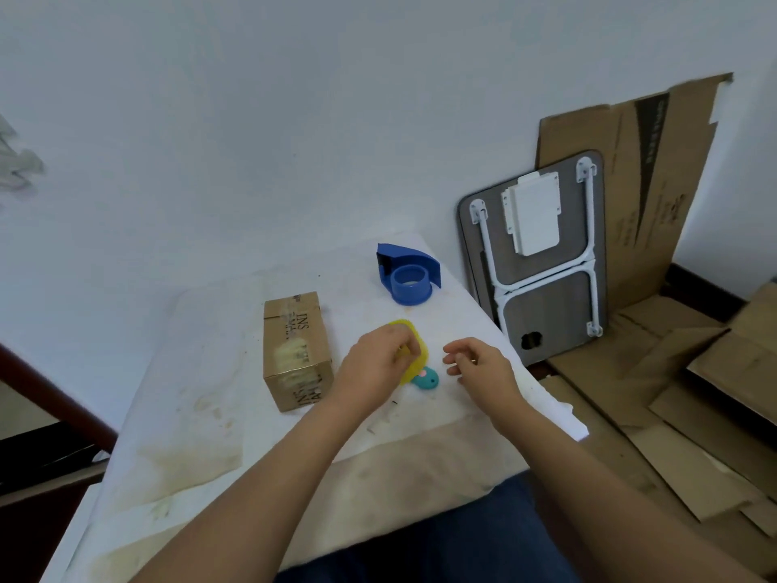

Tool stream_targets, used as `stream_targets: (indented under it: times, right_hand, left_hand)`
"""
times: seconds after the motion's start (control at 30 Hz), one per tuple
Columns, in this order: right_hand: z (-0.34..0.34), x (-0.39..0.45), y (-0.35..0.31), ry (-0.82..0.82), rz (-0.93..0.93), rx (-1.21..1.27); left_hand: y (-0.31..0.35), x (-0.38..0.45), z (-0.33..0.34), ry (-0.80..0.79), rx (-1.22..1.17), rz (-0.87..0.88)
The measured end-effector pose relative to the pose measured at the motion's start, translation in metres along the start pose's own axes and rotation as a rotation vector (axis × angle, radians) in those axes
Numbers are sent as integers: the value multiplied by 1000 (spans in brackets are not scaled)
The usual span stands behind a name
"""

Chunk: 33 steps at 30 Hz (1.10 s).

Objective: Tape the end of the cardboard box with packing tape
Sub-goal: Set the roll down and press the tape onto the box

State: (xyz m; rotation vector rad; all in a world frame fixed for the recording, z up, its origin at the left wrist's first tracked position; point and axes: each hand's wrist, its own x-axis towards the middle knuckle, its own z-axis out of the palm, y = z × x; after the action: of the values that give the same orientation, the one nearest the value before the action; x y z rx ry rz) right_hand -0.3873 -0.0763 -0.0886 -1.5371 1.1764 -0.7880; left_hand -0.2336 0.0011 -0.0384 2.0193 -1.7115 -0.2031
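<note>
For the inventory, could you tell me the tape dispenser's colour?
Blue, seen in the head view: tape dispenser.

Soft even daylight, wide-angle edge warp

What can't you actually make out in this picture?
- Yellow object: the left hand covers much of it, so what it is stays unclear.
- Small teal item: too small to identify.
- Print on the cardboard box: blurred, partly under shiny tape.
- Blue tape dispenser: how much tape is left cannot be seen.
- Right hand: fingers curled, seemingly empty.
</note>
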Motion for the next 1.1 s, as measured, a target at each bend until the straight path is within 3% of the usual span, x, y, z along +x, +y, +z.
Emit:
stream_targets:
  times: [0.2,0.83,0.97,1.1]
  right_hand:
    - [-5,-1,4,12,6,21]
    - [-3,-9,-4,70,-8,1]
    - [1,-16,-22,144,-53,47]
    - [18,-27,-50,124,-139,130]
  left_hand:
    - [1,3,16,-128,270,205]
    - [-10,-2,20,-139,102,113]
    - [-12,-11,2,-62,43,156]
    - [-28,-31,-41,153,-64,101]
